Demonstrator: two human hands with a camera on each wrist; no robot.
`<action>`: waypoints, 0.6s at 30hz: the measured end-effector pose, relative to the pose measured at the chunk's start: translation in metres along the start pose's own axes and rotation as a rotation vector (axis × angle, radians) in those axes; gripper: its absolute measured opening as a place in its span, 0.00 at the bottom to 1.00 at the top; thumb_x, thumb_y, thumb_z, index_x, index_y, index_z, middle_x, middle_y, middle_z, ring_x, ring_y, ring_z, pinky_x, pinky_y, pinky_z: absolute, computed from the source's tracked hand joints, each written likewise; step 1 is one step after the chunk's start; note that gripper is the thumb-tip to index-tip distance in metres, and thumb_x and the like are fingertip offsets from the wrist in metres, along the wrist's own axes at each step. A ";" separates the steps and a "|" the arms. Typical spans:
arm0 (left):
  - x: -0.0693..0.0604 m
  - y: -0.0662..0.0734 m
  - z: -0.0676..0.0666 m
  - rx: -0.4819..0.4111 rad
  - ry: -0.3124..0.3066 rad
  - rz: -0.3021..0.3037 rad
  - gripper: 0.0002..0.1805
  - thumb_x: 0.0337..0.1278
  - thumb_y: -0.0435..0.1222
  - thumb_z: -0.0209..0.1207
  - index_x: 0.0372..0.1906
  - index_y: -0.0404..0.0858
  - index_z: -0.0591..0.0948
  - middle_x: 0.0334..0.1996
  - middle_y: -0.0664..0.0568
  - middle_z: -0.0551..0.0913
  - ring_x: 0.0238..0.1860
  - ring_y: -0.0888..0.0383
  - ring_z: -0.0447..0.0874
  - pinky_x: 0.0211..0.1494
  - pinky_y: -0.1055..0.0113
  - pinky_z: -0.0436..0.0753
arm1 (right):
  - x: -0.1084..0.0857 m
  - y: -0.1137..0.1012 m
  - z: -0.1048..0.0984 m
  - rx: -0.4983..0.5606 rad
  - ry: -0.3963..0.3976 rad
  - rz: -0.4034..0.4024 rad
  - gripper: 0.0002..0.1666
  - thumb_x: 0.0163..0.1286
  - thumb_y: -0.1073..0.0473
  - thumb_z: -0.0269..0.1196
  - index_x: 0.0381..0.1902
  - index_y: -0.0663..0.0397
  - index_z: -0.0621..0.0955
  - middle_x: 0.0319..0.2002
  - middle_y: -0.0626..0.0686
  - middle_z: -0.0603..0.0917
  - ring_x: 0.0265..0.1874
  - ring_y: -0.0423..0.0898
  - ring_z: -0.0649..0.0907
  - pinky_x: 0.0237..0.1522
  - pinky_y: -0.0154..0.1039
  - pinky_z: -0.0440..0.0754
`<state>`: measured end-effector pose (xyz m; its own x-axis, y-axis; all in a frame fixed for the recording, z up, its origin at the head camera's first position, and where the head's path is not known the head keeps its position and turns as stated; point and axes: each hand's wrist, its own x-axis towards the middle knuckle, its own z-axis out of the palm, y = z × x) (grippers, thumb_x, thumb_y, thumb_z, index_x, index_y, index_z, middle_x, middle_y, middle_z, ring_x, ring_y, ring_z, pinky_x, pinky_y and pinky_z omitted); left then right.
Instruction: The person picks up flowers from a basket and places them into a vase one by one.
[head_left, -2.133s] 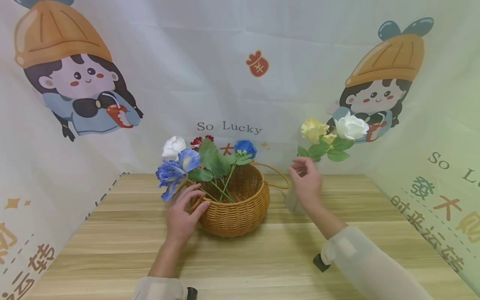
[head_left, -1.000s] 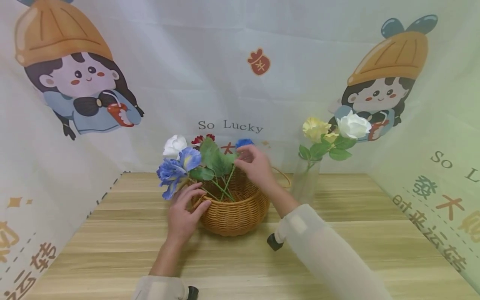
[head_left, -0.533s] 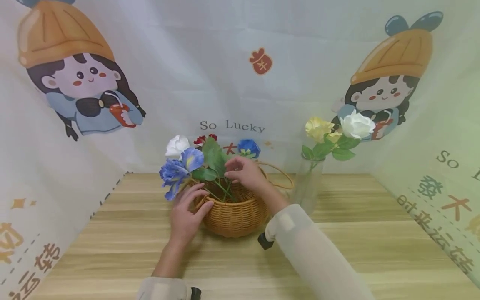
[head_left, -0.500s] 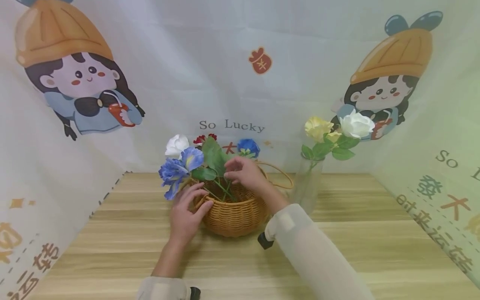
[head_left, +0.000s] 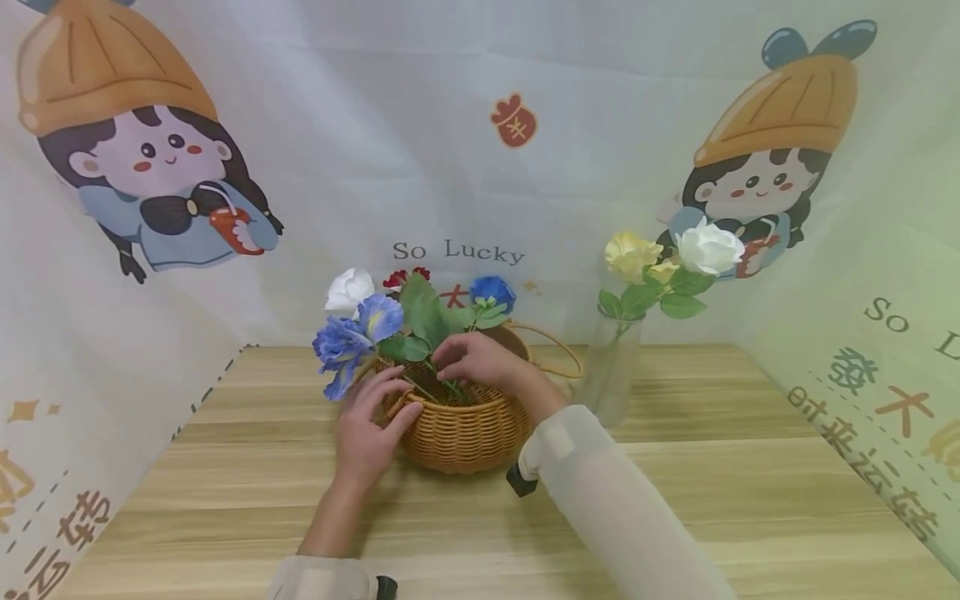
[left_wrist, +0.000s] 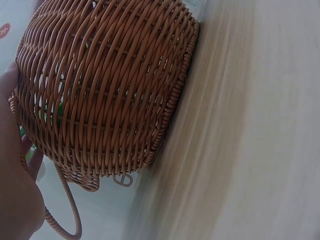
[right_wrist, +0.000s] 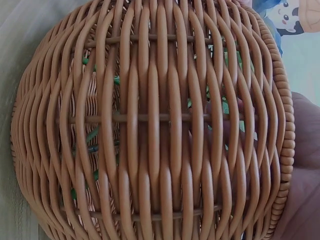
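Note:
A round wicker basket [head_left: 468, 437] stands on the table, holding artificial flowers that lean out over its far and left rim. My left hand [head_left: 371, 429] grips its left rim near a handle, thumb on the near side and fingers behind. My right hand [head_left: 483, 367] reaches over the basket's opening, curled fingertips at the green stems [head_left: 453, 392]; whether they pinch a stem is unclear. Among the blooms are a blue-violet iris [head_left: 341, 346], a white rose [head_left: 350, 291], a red flower [head_left: 405, 278] and a blue rose [head_left: 492, 293]. Wicker [right_wrist: 165, 125] covers most of the right wrist view.
Right of the basket stands a clear glass vase [head_left: 611, 375] with a yellow flower [head_left: 632, 257] and a white rose [head_left: 709, 247]. The basket's right handle [head_left: 558, 354] sticks out toward it. Printed cloth [head_left: 360, 125] encloses the wooden table [head_left: 247, 467] at back and sides.
My right hand has come from the vase to the basket, passed in front of the blue rose, then moved down and left to the stems. My left hand stays on the rim.

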<state>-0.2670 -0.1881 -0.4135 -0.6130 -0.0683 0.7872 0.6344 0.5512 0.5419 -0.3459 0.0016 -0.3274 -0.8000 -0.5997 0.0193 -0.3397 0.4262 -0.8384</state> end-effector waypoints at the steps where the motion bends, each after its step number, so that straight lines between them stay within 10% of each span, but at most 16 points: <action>1: 0.000 0.000 0.000 0.001 -0.002 -0.002 0.13 0.47 0.35 0.72 0.41 0.42 0.84 0.54 0.51 0.82 0.60 0.48 0.74 0.65 0.55 0.65 | 0.000 0.000 0.000 -0.005 -0.014 0.002 0.16 0.68 0.66 0.62 0.53 0.63 0.79 0.50 0.56 0.82 0.43 0.50 0.82 0.45 0.48 0.82; 18: 0.000 0.002 -0.001 0.006 0.003 -0.005 0.14 0.46 0.35 0.73 0.40 0.42 0.84 0.54 0.51 0.82 0.60 0.49 0.74 0.65 0.65 0.64 | -0.002 -0.004 0.001 -0.069 -0.090 0.038 0.17 0.68 0.69 0.60 0.55 0.64 0.79 0.49 0.63 0.82 0.41 0.55 0.83 0.40 0.46 0.82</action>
<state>-0.2655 -0.1876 -0.4128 -0.6149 -0.0736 0.7852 0.6285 0.5557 0.5442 -0.3430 0.0003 -0.3245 -0.7663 -0.6394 -0.0628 -0.3458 0.4930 -0.7983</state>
